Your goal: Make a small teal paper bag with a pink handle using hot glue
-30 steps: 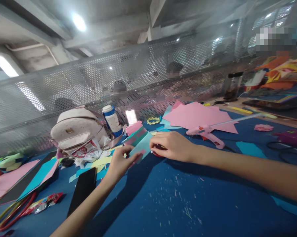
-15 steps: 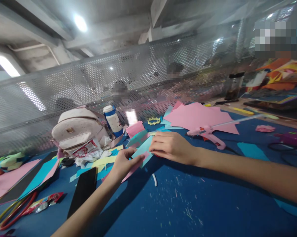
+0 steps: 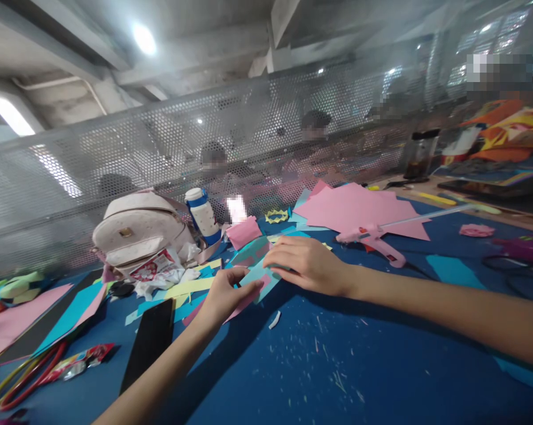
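Observation:
Near the middle of the blue table, a light teal paper piece [image 3: 272, 285] with pink patches is held between my two hands. My left hand [image 3: 224, 295] grips its near left side, thumb on top. Over its upper right part, my right hand [image 3: 313, 265] has its fingers bent together on the paper; the fingertips are partly hidden. A folded pink paper [image 3: 243, 232] stands just behind. Below the hands lies a small white strip [image 3: 274, 320] among scattered scraps.
A pink glue gun [image 3: 375, 242] rests beside a jagged pink paper [image 3: 359, 209] at right. On the left are a black phone [image 3: 149, 336], a pale backpack [image 3: 137, 227], a white and blue bottle [image 3: 202, 215] and yellow and blue paper strips [image 3: 186, 288]. A perforated screen [image 3: 257, 130] stands behind.
My right hand has slid slightly left over the paper, and a red bit under it no longer shows. The white strip has turned and shifted slightly. My left hand stays nearly in place.

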`<state>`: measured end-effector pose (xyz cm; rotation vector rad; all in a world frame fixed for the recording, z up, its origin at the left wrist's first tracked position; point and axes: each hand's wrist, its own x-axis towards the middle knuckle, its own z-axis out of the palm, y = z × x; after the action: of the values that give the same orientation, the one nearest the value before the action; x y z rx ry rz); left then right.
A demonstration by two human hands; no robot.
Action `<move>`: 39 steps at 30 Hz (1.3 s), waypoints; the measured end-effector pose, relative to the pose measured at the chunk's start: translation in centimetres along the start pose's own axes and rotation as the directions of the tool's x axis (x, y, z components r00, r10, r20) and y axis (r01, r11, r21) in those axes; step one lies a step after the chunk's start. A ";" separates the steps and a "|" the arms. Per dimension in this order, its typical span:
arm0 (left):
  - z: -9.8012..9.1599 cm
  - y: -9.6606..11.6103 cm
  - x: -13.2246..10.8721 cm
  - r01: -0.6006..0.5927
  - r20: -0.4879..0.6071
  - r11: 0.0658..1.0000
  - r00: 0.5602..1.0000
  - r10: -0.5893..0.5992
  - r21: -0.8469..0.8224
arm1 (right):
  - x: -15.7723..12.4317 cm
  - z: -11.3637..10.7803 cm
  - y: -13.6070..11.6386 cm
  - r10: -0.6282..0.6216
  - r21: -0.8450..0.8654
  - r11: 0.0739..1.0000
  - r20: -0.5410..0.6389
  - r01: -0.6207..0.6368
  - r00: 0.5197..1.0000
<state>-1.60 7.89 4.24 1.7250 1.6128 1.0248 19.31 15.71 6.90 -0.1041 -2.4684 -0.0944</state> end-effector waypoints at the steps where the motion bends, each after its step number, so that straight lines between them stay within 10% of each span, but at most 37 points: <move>1: 0.1 0.0 0.0 0.008 0.013 1.000 1.000 -0.008 0.005 | 0.1 0.0 0.2 0.043 0.027 0.999 -0.013 -0.043 0.999; 7: 1.0 1.2 -0.8 -0.056 0.079 0.994 0.996 0.048 0.099 | 3.7 0.8 4.5 0.312 0.027 0.950 -0.084 -0.311 0.946; 11: 1.5 2.2 -1.6 -0.100 0.092 0.987 0.992 0.088 0.125 | 7.2 3.7 8.9 0.290 -0.162 0.950 0.154 -0.265 0.945; 17: 1.1 2.3 -1.7 -0.127 0.044 0.973 0.992 0.120 0.194 | 9.7 7.4 11.0 0.313 -0.203 0.940 0.194 -0.274 0.930; 30: 1.2 1.9 -1.4 -0.103 0.072 0.982 0.993 0.092 0.160 | 7.0 0.7 14.9 0.579 -0.111 0.803 -0.086 -0.586 0.810; 39: 0.4 1.3 -0.8 -0.098 0.036 0.980 0.995 0.093 0.175 | 6.3 1.8 15.3 0.670 -0.182 0.717 -0.083 -0.673 0.737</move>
<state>-0.51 6.99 4.92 1.9416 1.6599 0.9214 14.81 31.40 10.07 -1.0818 -2.2458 -0.0240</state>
